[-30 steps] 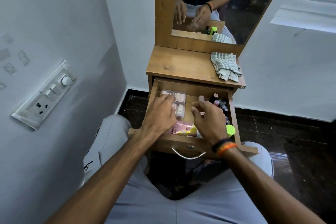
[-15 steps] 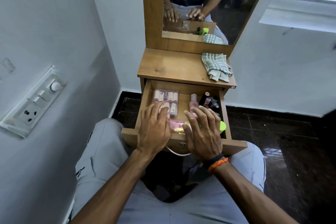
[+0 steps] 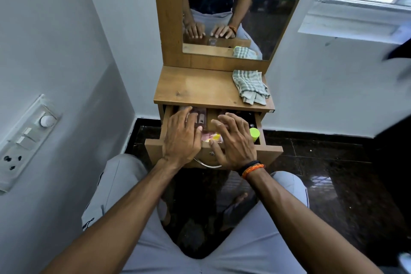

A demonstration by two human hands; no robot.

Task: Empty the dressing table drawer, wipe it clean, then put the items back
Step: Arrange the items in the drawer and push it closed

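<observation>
from the head view, the wooden drawer [image 3: 270, 151] is partly pulled out under the table top [image 3: 200, 89]. the left hand [image 3: 181, 138] lies flat over the drawer's left side, fingers straight, on a clear case [image 3: 201, 118]. the right hand [image 3: 233, 140] is spread wide, fingers straight, over the right side. a pink packet [image 3: 211, 137] shows between them. a green cap [image 3: 254, 133] sits just right. a checked cloth [image 3: 250, 88] lies on top.

No legible text; lettering on the pink packet [image 3: 211, 137] blurred.
</observation>
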